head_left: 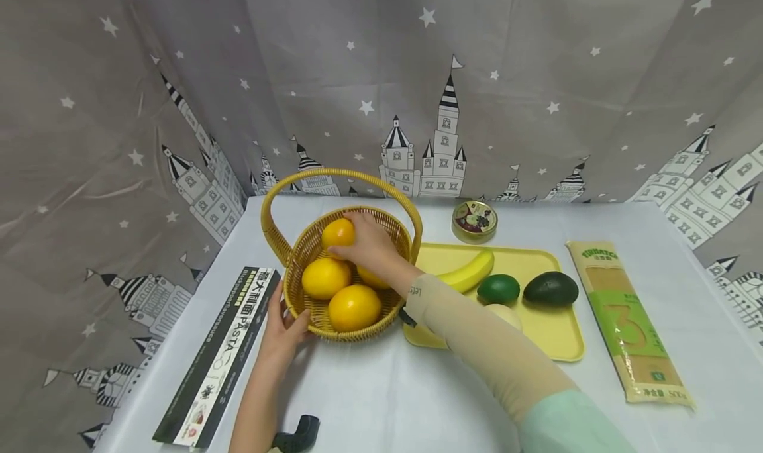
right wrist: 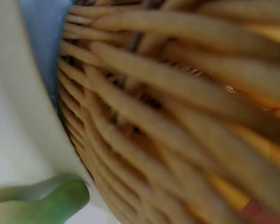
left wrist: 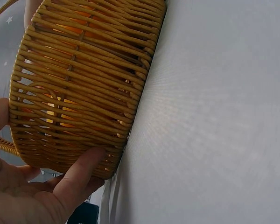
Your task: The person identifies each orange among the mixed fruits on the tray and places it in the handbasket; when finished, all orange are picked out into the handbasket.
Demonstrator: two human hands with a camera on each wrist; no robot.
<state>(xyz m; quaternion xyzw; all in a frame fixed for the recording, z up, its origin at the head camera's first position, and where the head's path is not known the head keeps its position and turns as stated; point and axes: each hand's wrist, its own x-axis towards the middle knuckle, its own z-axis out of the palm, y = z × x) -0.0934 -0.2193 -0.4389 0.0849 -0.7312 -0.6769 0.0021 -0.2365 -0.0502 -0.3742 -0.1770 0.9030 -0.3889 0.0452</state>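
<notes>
A yellow wicker basket (head_left: 352,336) with a tall arched handle holds several round yellow-orange oranges (head_left: 355,308). My right hand (head_left: 372,241) reaches over the basket's right side and grips one orange (head_left: 338,234) near the far inner wall. In the head view my left hand (head_left: 286,327) is at the basket's near left side. The left wrist view shows that hand's thumb (left wrist: 81,170) pressed along the wicker wall, other fingers curled toward the rim. The right wrist view has the woven side (right wrist: 144,112) up close; that hand is largely hidden there.
Right of the basket lies a yellow tray (head_left: 560,347) with a banana (head_left: 471,273), a green lime-like fruit (head_left: 499,289), an avocado (head_left: 551,289) and a pale round item (head_left: 505,315). A round tin (head_left: 474,221) stands behind. Pasta packs lie left (head_left: 220,353) and right (head_left: 632,320).
</notes>
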